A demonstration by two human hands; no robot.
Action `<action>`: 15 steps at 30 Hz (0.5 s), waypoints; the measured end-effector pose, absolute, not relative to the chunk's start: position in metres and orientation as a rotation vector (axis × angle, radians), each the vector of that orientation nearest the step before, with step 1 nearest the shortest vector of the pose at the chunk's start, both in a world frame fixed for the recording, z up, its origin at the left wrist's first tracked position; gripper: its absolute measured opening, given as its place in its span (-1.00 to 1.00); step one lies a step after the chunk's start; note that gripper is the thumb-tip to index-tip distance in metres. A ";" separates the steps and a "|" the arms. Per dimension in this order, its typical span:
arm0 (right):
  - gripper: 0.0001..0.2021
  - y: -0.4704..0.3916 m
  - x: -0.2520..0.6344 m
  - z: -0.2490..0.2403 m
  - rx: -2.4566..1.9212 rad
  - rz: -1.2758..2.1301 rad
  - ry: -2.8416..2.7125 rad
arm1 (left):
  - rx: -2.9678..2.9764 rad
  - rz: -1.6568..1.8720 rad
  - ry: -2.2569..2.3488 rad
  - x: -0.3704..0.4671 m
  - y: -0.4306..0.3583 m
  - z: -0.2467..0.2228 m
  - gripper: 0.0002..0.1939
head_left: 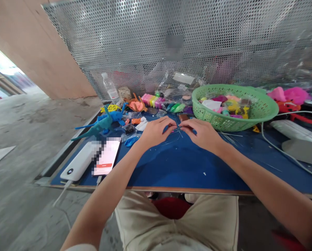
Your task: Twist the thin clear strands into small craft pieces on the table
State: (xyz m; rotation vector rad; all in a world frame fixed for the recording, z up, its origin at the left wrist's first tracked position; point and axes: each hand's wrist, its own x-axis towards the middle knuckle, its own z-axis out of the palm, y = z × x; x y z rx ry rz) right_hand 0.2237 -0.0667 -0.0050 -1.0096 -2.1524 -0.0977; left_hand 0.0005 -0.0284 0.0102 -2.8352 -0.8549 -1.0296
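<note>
Both hands meet over the blue tabletop (166,167), fingertips almost touching. My left hand (157,131) is closed in a pinch on thin wires (180,131). Opposite it, my right hand (201,134) pinches the same thin wires from the other side. The wires cross and splay out between and just below the fingertips; which strand each hand grips is too small to tell. More loose wires (230,139) lie on the table beyond my right wrist.
A green basket (213,120) of colourful pieces stands back right. Blue and teal clay figures (101,125), a phone (108,155) and a white power bank (80,162) are at left. A bottle (110,89) stands behind; a white cable (278,150) crosses the right.
</note>
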 end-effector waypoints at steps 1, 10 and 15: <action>-0.84 -0.066 0.224 -0.006 -0.991 -0.155 -2.159 | -2.859 -1.068 -0.888 0.002 -0.029 0.010 -0.84; -0.85 -0.069 0.222 0.001 -0.948 -0.480 -2.062 | -2.714 -1.244 -0.919 0.006 -0.042 0.016 -0.86; -0.84 -0.084 0.223 0.021 -0.942 -0.580 -1.979 | -2.731 -1.536 -0.864 0.008 -0.058 0.032 -0.83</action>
